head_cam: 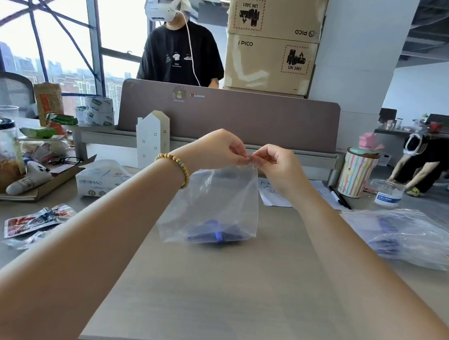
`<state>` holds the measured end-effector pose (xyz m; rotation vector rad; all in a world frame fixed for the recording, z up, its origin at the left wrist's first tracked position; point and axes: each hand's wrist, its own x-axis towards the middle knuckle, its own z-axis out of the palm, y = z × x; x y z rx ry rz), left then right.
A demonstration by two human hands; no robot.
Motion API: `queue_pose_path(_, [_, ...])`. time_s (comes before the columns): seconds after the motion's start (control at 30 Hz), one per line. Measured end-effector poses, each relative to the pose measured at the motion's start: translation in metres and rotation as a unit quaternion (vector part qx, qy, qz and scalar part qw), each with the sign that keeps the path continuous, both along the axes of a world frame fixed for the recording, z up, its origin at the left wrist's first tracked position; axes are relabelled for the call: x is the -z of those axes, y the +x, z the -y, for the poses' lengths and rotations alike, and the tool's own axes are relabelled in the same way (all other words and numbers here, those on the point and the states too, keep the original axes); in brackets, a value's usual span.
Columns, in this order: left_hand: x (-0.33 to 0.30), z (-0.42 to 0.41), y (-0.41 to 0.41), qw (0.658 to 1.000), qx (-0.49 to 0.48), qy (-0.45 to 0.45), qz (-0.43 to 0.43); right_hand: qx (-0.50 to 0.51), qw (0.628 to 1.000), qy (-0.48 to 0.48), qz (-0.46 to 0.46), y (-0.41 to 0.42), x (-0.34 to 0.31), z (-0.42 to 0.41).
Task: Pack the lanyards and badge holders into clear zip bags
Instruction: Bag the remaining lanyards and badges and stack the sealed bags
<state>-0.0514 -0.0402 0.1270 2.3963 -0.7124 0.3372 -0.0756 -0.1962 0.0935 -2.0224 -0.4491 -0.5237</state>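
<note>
- From the head camera, both bare forearms reach out over a pale wooden desk (pixel 218 294), the hands meeting above its middle.
- The left hand (pixel 221 147) has its fingers pinched closed on the top edge of a clear zip bag (pixel 223 197); a beaded bracelet (pixel 175 168) sits on that wrist.
- The right hand (pixel 275 162) is pinched closed on the same top edge, just beside the left, fingertips nearly touching at the red strip along the bag's mouth.
- The bag hangs from the 2 hands, its bottom resting on the desk.
- A blue lanyard bundle (pixel 215 234) lies inside at the bottom of the bag; whether a badge holder is with it I cannot tell.
- To the right on the desk lies a pile of clear bags (pixel 407 239) with blue items showing through them.
- Beyond the right hand sit a sheet of paper (pixel 273 194), a black marker (pixel 339 197) and a striped cup (pixel 357 172).
- To the left are a tissue pack (pixel 100 179), snack wrappers (pixel 36 223) and a small white paper house (pixel 153 140).
- Behind the grey divider (pixel 229 115) stands a person in a black shirt (pixel 180 51) beside stacked cardboard boxes (pixel 273 36).
</note>
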Motion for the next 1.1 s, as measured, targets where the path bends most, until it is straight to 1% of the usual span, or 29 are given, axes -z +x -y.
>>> queue_pose_path(0.17, [0.004, 0.003, 0.001, 1.0, -0.002, -0.019, 0.002, 0.001, 1.0, 0.025, -0.011, 0.0, 0.003, 0.001])
queue_pose_path(0.3, [0.012, 0.008, 0.0, 1.0, -0.001, -0.028, 0.01, 0.008, 1.0, 0.023, -0.017, 0.001, 0.008, 0.001])
queue_pose_path(0.4, [0.015, 0.004, 0.002, 0.999, -0.007, -0.039, -0.009, 0.016, 0.999, 0.036, -0.013, 0.0, 0.011, 0.002])
queue_pose_path(0.47, [0.015, 0.0, 0.003, 0.999, -0.016, -0.03, -0.016, 0.023, 0.999, 0.044, -0.011, 0.0, 0.012, 0.004])
queue_pose_path(0.63, [0.019, -0.001, 0.001, 0.999, -0.03, -0.019, 0.013, 0.032, 0.999, 0.033, -0.003, 0.003, 0.015, 0.003])
queue_pose_path(0.77, [0.021, -0.015, -0.001, 0.999, -0.032, -0.003, -0.003, 0.047, 0.998, 0.046, -0.004, 0.004, 0.018, 0.009])
queue_pose_path(0.9, [0.031, -0.018, -0.003, 0.999, -0.043, 0.001, 0.011, 0.05, 0.998, 0.036, -0.01, 0.004, 0.02, 0.008])
queue_pose_path(1.1, [0.035, -0.029, -0.005, 0.998, -0.057, -0.006, -0.004, 0.06, 0.997, 0.052, -0.004, 0.005, 0.018, 0.014])
